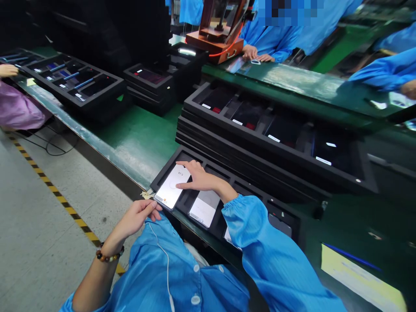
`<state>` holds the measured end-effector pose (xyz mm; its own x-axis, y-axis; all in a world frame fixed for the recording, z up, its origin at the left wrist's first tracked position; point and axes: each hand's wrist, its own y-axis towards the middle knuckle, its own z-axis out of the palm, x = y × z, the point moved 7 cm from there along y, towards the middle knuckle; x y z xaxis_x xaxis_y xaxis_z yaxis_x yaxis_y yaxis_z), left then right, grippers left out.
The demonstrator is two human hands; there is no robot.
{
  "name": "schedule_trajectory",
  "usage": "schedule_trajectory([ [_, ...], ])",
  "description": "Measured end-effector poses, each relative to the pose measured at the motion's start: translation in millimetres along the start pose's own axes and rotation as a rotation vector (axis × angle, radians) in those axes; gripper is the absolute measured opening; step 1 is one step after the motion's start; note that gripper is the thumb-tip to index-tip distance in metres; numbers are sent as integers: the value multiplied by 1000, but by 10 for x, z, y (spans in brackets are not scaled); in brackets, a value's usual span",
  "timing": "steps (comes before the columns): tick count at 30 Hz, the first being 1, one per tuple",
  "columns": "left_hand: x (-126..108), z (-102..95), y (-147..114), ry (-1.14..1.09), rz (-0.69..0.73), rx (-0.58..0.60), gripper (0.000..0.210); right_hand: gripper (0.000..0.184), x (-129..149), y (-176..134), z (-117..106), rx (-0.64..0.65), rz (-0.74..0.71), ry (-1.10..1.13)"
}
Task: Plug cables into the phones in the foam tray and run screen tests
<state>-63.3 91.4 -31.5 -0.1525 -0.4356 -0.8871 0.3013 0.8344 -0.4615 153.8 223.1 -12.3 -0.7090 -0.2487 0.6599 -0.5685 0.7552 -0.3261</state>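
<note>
A smartphone [168,189] with a lit white screen lies slanted at the left end of a black foam tray [241,177], its lower end at the tray's front edge. My right hand [202,177] reaches over its upper part, index finger at the top edge and thumb at the right side of the screen. My left hand [147,212] has its fingers closed at the phone's lower left corner. Beside it in the tray lies a second smartphone [205,209], its screen part white, part grey. My right sleeve partly hides a third; a dark smartphone [280,225] is at the right end.
Behind the tray rises a stack of black trays [227,147] holding dark phones. More trays [87,97] stand left along the green bench [130,130]. A yellow paper [360,277] and blue pen [351,256] lie right. Across the bench, a co-worker's hands [258,55] are beside a wooden fixture [214,43].
</note>
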Motion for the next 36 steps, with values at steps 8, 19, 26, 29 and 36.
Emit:
schedule_trajectory([
  [8,32,37,10,-62,-13,-2,66,100,-15,0,-1,-8,-14,4],
  [19,29,15,45,-39,17,-32,67,94,16,-17,-20,-13,-15,5],
  [26,28,19,41,-30,30,-37,64,94,24,-13,-12,-9,-1,-2],
  [29,28,20,36,-33,28,-42,64,93,8,-3,-7,-17,-13,-2],
  [36,27,21,51,-50,33,-36,65,92,-10,0,2,-27,-24,-5],
])
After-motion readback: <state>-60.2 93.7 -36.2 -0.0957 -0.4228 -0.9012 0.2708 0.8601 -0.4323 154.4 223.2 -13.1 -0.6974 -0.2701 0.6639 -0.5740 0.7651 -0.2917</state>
